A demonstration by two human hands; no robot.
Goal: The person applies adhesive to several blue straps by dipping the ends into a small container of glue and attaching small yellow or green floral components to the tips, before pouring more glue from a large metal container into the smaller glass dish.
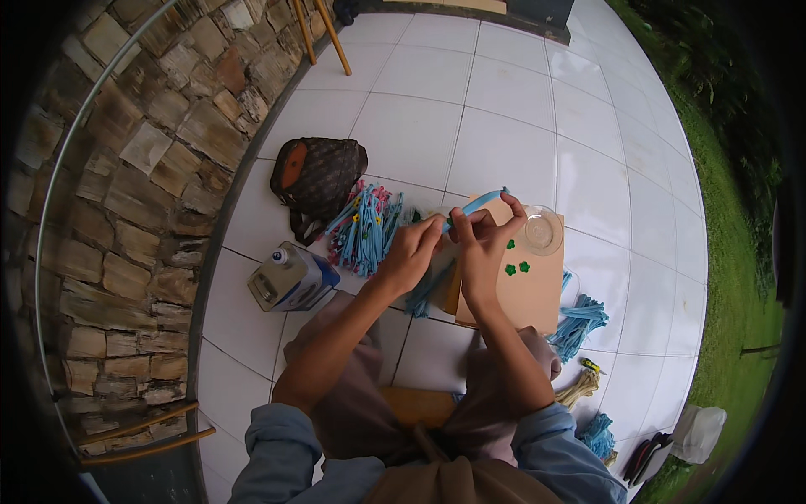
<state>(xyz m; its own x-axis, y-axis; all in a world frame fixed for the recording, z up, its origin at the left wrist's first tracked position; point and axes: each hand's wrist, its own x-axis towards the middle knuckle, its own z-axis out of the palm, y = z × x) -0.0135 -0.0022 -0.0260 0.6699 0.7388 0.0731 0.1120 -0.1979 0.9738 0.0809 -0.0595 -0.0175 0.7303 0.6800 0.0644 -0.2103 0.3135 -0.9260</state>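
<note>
Above the left edge of a tan board (519, 304), my two hands work close together on a thin light-blue strip (483, 202). My left hand (415, 252) pinches its lower left end, where a bit of dark green shows between the fingers. With thumb and fingers closed on the strip, my right hand (481, 245) has one finger raised along its upper end. Several small green flower-shaped pieces (510, 270) lie on the board beside my right hand. A round clear dish (544, 231) sits at the board's far right. More blue strips (428, 291) lie below my hands.
To the left are a bundle of blue strips with pink and yellow tips (365, 235), a brown backpack (319, 178) and a plastic jerrycan (294, 279). At right lie another blue bundle (579, 323), a yellow-green-handled tool (591, 365), a beige bundle (579, 389) and a white bag (698, 433).
</note>
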